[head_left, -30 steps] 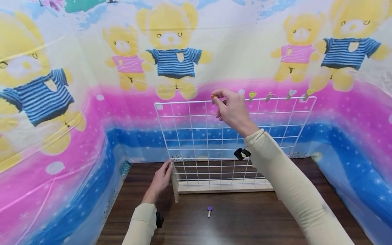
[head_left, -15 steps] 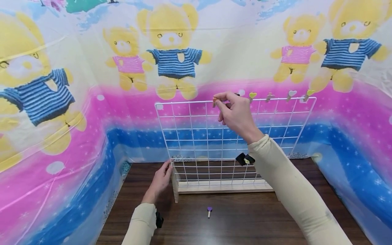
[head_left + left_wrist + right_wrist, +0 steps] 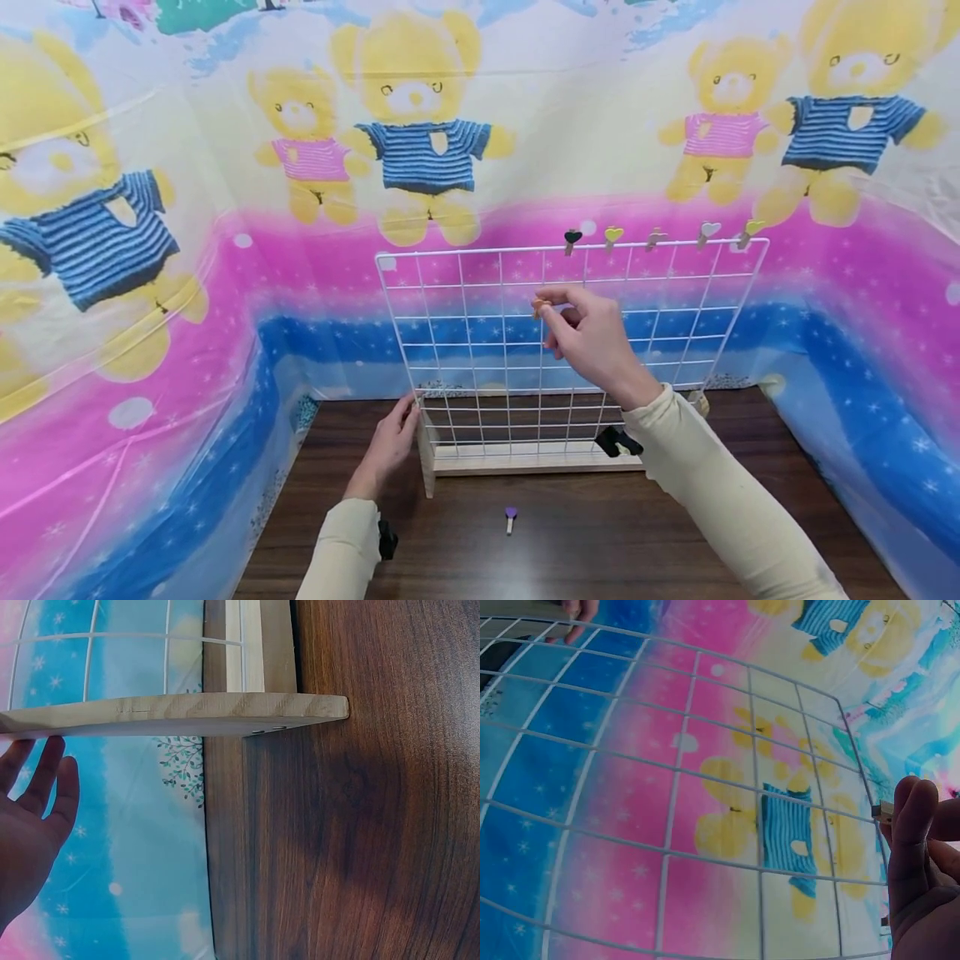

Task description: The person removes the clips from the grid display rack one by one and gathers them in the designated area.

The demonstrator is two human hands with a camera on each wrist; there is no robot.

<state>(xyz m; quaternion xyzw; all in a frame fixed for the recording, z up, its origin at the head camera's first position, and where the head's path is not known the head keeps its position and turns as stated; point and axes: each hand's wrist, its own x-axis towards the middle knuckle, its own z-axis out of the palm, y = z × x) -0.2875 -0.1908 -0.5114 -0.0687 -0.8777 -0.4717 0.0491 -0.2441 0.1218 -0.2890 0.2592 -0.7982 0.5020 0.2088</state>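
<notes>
My right hand (image 3: 588, 337) pinches a small orange clothespin (image 3: 540, 308) between thumb and fingers, in front of the white wire grid (image 3: 483, 342). In the right wrist view only a pale end of that clothespin (image 3: 883, 811) shows past the fingers. My left hand (image 3: 387, 442) touches the wooden side support (image 3: 426, 454) of the grid, its fingertips on the outer face in the left wrist view. Along the grid's top wire stand several heart clothespins, among them a black one (image 3: 573, 241), a yellow one (image 3: 613, 236) and a white one (image 3: 708, 232).
A purple heart clothespin (image 3: 511, 518) lies on the dark wooden table (image 3: 600, 533) in front of the stand. A pale wooden base bar (image 3: 525, 463) runs under the grid. Behind and beside it hangs a teddy-bear printed cloth (image 3: 570, 108).
My right hand has come down from the grid's top wire with the orange clothespin, and the black clothespin is now in full view. The left hand stays at the side support.
</notes>
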